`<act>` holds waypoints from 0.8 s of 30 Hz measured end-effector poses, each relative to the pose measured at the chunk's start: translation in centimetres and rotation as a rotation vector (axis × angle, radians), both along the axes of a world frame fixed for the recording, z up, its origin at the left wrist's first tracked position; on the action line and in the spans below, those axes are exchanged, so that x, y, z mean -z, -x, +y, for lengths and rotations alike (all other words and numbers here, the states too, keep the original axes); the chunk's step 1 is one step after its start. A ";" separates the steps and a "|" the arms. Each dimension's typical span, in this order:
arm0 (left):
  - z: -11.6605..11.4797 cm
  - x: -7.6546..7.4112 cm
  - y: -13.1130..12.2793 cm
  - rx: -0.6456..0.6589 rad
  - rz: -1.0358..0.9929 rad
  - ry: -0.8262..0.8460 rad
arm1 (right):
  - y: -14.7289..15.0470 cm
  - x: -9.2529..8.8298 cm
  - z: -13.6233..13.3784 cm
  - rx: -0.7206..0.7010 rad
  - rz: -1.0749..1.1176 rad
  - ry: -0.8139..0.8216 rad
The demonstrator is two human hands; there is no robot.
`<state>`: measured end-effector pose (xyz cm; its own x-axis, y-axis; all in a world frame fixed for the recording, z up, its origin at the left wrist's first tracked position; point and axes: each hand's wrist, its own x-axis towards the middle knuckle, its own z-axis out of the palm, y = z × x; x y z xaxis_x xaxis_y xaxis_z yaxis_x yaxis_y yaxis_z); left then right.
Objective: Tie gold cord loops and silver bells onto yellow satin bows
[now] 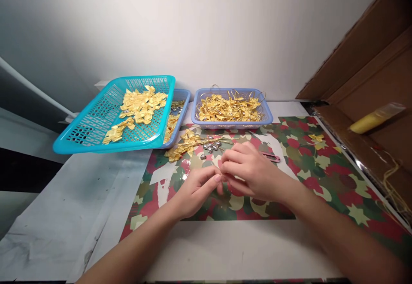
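Observation:
My left hand (200,187) and my right hand (249,170) meet over the patterned sheet, fingertips together. Both are closed in a pinch; whatever lies between the fingers is hidden or too small to make out. Just beyond them is a small cluster of shiny silver bells (212,147), with one single bell (203,157) nearer to my left hand. Yellow ribbon bows (185,144) lie to the left of the cluster, with thin gold ties stretching rightward. A pink-handled tool (272,157) shows partly behind my right hand.
A turquoise basket (77,141) with yellow bows rests tilted over a blue basket (180,123). Another blue basket (231,125) at the back holds bows with gold ties. One bow (317,138) lies at right. Cardboard (360,56) and a yellow roll (370,120) border the right side.

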<state>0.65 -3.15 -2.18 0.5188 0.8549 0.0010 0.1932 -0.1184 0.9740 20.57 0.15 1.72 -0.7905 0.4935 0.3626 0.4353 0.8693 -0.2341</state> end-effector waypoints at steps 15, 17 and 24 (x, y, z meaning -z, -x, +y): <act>-0.5 1.8 -0.7 -0.112 -0.320 0.286 | -6.0 0.5 2.0 0.557 -0.212 0.290; -0.6 1.9 -0.8 -0.104 -0.313 0.289 | -7.1 2.3 1.9 0.679 -0.295 0.326; -0.8 2.1 -1.2 -0.112 -0.284 0.286 | -7.6 4.8 0.6 0.781 -0.085 0.453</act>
